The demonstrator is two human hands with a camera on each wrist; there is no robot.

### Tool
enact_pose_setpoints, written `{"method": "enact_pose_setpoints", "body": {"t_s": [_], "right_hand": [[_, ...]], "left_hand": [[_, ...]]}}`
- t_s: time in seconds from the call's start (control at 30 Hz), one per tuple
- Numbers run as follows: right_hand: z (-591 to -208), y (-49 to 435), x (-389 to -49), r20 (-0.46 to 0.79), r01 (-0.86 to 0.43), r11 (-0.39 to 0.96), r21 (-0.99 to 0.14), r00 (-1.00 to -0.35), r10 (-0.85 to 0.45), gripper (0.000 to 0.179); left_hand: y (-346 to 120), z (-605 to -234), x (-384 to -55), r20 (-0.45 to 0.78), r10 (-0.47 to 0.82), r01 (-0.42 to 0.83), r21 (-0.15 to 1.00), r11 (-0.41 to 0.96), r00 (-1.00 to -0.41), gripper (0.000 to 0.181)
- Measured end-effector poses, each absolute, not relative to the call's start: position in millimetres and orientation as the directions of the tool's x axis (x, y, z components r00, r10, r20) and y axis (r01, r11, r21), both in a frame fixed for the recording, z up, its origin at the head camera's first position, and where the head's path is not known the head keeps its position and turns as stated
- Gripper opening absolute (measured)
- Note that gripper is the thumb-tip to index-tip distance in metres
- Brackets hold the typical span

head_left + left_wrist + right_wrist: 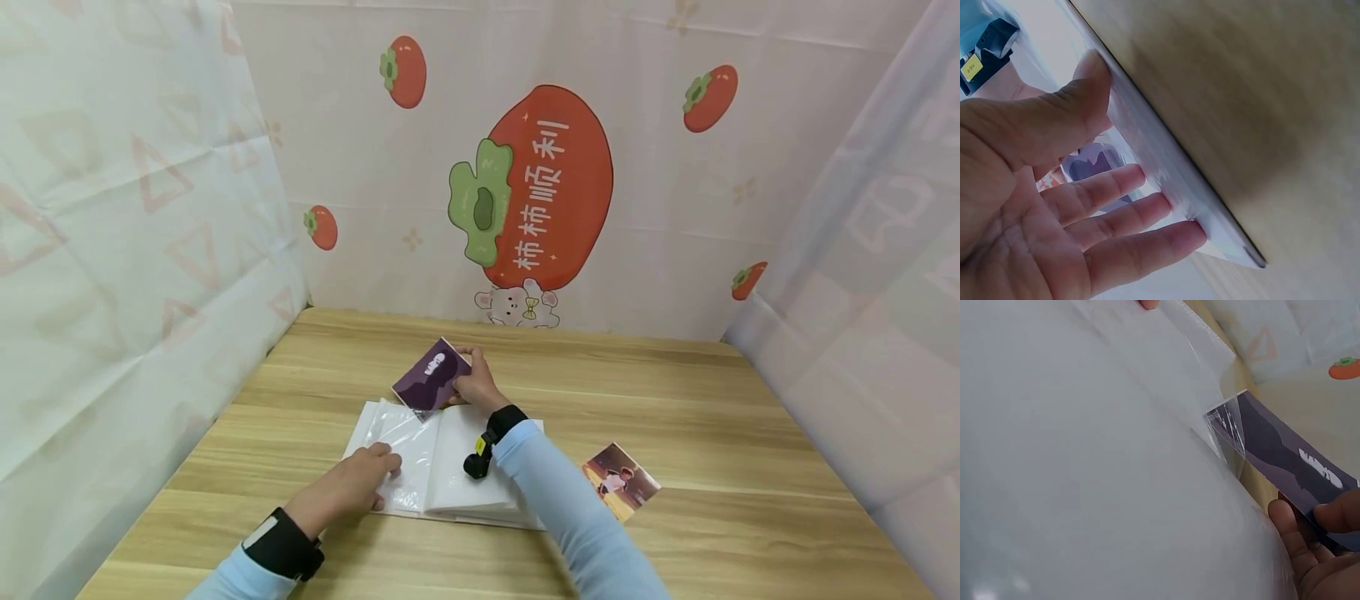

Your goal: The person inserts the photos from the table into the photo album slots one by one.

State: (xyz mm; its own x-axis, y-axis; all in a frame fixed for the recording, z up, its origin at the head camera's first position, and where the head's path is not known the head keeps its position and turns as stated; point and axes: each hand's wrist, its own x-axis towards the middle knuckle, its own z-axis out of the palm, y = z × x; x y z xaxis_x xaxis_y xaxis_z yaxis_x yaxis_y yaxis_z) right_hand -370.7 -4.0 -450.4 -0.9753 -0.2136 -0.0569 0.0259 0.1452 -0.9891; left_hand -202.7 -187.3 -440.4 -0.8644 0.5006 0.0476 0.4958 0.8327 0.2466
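Observation:
An open photo album [472, 462] with clear plastic sleeves lies on the table. My right hand [478, 385] pinches a purple photo card [429, 377] at its right edge, thumb on top. In the right wrist view, one corner of the card [1297, 462] sits inside the mouth of a clear sleeve [1229, 428]; the rest is outside. My left hand [351, 483] rests on the album's left page, near its lower edge. Its fingers are extended and touch the plastic in the left wrist view, with the thumb [1094, 81] also against the page.
A second photo card [621, 482], showing a figure on yellow and brown, lies on the wooden table [712, 433] right of the album, beside my right forearm. Printed cloth [360, 167] hangs behind the table and along both sides.

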Motion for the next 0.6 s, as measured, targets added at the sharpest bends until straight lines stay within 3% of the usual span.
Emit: {"method": "enact_pose_setpoints", "body": {"t_s": [0.43, 0.6], "right_hand": [[-443.2, -3.0, -372.0, -0.118, 0.074, 0.176, -0.982, -0.959, -0.256, 0.058], [-441.2, -2.7, -374.2, -0.067, 0.017, 0.182, -0.983, -0.960, -0.273, 0.060]], "left_hand": [[-187.8, -440.0, -203.1, 0.031, 0.487, 0.477, 0.271, 0.836, -0.873, 0.039], [-187.7, -439.3, -203.1, 0.033, 0.501, 0.490, 0.271, 0.829, -0.865, 0.038]]}}
